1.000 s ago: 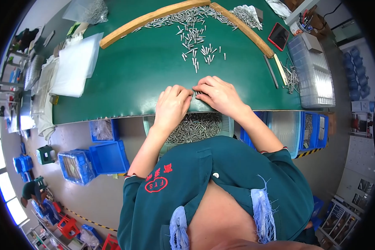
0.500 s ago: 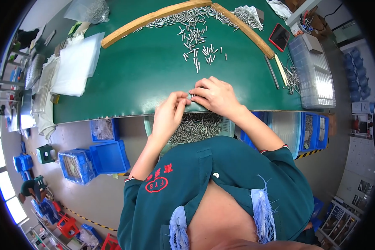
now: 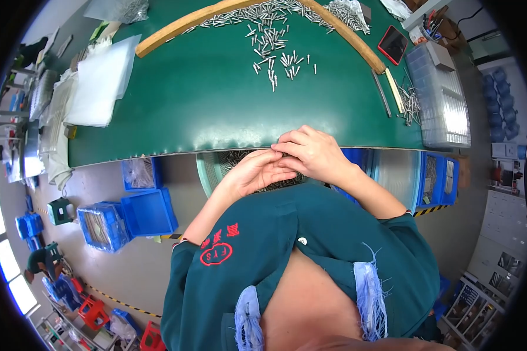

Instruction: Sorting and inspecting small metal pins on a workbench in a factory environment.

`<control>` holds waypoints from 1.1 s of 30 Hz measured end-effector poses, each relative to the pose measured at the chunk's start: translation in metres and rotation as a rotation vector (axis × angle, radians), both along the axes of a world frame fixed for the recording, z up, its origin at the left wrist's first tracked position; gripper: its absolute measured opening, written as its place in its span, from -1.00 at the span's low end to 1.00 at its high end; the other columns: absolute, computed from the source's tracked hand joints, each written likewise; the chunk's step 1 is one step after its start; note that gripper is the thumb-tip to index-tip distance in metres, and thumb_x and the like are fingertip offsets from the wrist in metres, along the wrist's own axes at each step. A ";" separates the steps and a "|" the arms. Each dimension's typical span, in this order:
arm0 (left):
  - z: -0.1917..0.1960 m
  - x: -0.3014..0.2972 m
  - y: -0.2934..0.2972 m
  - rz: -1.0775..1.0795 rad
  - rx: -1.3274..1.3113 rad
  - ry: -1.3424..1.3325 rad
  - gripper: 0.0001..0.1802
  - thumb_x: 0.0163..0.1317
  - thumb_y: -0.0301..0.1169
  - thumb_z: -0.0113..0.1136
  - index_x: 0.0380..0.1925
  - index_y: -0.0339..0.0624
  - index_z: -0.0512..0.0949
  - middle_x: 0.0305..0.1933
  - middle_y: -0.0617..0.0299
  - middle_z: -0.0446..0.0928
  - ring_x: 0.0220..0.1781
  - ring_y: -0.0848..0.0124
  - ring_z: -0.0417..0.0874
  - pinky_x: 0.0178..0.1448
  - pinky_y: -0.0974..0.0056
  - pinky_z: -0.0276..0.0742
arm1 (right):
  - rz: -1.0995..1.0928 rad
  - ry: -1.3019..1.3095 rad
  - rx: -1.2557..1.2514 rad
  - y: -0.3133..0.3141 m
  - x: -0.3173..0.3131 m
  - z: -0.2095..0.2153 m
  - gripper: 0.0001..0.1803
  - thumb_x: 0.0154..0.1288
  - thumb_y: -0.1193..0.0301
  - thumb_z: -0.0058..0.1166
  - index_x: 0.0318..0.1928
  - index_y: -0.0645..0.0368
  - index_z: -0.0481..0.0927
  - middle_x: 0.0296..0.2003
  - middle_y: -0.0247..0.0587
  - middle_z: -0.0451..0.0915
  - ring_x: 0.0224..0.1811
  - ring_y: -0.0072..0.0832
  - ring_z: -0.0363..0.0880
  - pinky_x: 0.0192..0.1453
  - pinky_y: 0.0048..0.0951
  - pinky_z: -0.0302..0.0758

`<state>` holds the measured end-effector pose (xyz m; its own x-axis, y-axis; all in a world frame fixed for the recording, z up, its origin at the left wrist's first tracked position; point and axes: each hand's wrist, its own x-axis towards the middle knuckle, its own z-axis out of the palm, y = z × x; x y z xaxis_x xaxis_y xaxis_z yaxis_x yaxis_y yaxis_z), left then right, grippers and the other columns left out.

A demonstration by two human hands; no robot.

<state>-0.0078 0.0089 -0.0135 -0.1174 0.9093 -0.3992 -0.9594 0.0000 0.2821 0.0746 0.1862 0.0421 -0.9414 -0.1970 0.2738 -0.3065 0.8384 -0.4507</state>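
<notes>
My left hand (image 3: 255, 173) is turned palm up just off the table's near edge, fingers stretched out and holding nothing that I can see. Over its fingertips sits my right hand (image 3: 317, 154), fingers curled together; whatever they pinch is hidden. The hands touch above a pale green basket (image 3: 207, 173) full of small metal pins (image 3: 234, 157), which they partly cover. On the green table (image 3: 205, 111), a loose group of similar stepped metal pins (image 3: 270, 59) trails toward me from a larger pile (image 3: 263, 13).
Bent wooden strips (image 3: 187, 22) border the pile. At right are a red-edged phone (image 3: 393, 44), thin metal rods (image 3: 411, 106) and clear plastic boxes (image 3: 439, 99). White sheets (image 3: 102, 88) lie left. Blue crates (image 3: 149, 219) stand on the floor; another person (image 3: 41, 266) bends far left.
Both hands have drawn back from the tabletop to over the basket at its edge. My left hand has turned palm up and its fingers have straightened. The view has shifted slightly.
</notes>
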 end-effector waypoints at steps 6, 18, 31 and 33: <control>0.014 0.007 0.005 -0.018 -0.112 0.164 -0.64 0.44 -0.37 -0.15 0.08 -0.46 0.36 0.05 -0.15 0.51 0.10 0.12 0.59 0.17 0.15 0.57 | -0.076 -0.210 -0.136 0.002 0.004 0.004 -0.66 0.17 0.39 0.13 0.01 0.01 0.56 -0.16 -0.38 0.55 -0.07 -0.37 0.54 -0.09 -0.36 0.55; 0.041 0.001 -0.002 -0.121 -0.163 0.765 -0.66 0.47 -0.34 -0.17 0.04 -0.36 0.43 -0.06 0.03 0.59 -0.01 0.30 0.65 0.08 0.28 0.58 | -0.064 -0.382 -0.696 0.005 -0.001 0.011 -0.56 0.23 0.54 0.12 0.15 0.07 0.51 -0.26 -0.39 0.48 -0.33 -0.66 0.42 -0.24 -0.61 0.41; 0.066 -0.005 -0.006 -0.127 -0.221 0.871 -0.67 0.46 -0.37 -0.17 0.00 -0.38 0.48 -0.13 0.05 0.63 -0.05 0.34 0.67 0.04 0.31 0.58 | -0.044 -0.509 -0.957 0.003 -0.010 0.022 -0.67 0.25 0.50 0.12 0.04 0.14 0.60 -0.38 -0.47 0.46 -0.38 -0.76 0.37 -0.28 -0.66 0.36; 0.066 -0.004 -0.006 -0.130 -0.222 0.903 -0.68 0.46 -0.38 -0.16 0.01 -0.38 0.48 -0.13 0.06 0.63 -0.05 0.35 0.66 0.04 0.32 0.58 | -0.048 -0.503 -0.946 0.002 -0.010 0.022 -0.68 0.25 0.50 0.12 0.03 0.13 0.61 -0.38 -0.47 0.47 -0.38 -0.76 0.37 -0.28 -0.66 0.36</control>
<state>-0.0122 0.0026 0.0526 -0.3706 0.8509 -0.3723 -0.3655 0.2349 0.9007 0.0646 0.1886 0.0640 -0.9897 -0.0681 -0.1256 0.1194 0.0889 -0.9889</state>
